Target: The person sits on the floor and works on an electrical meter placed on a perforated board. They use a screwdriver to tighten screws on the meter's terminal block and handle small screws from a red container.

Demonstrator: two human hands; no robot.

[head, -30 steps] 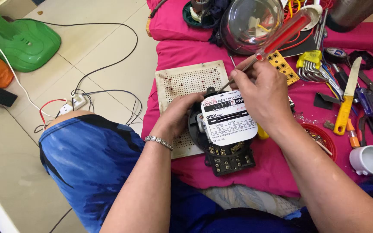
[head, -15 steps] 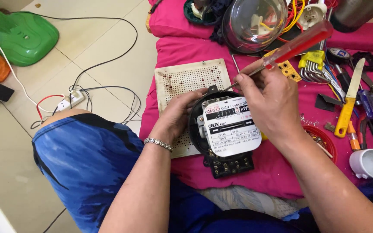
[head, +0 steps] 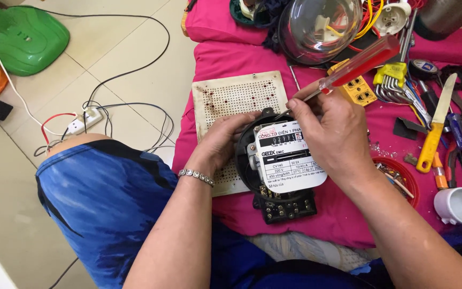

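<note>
While the round black electricity meter [head: 282, 171] is being steadied on the pink cloth [head: 225, 59], it is being cupped along its left rim by the left hand [head: 223, 142], whose fingers are being curled against the housing — apparently so that the body is kept from turning under the tool. A red-handled screwdriver [head: 356, 64] is being gripped in the closed right hand [head: 335, 136], and its thin metal shaft is being angled down toward the top edge of the meter, just above the white faceplate [head: 290, 160]. The handle is translucent plastic; the faceplate is flat and matt, and the black terminal block [head: 287, 206] below it is being shown with small brass screws. A beaded bracelet [head: 196, 176] is being worn on the left wrist. Under the meter's left side a perforated cream board [head: 236, 96] is lying, stained with rust-brown spots. Kept near on the right are a yellow-handled knife [head: 437, 128], a set of hex keys [head: 397, 85] and a small red dish [head: 402, 179] of loose parts — while a clear domed cover [head: 316, 27] is resting behind.
</note>
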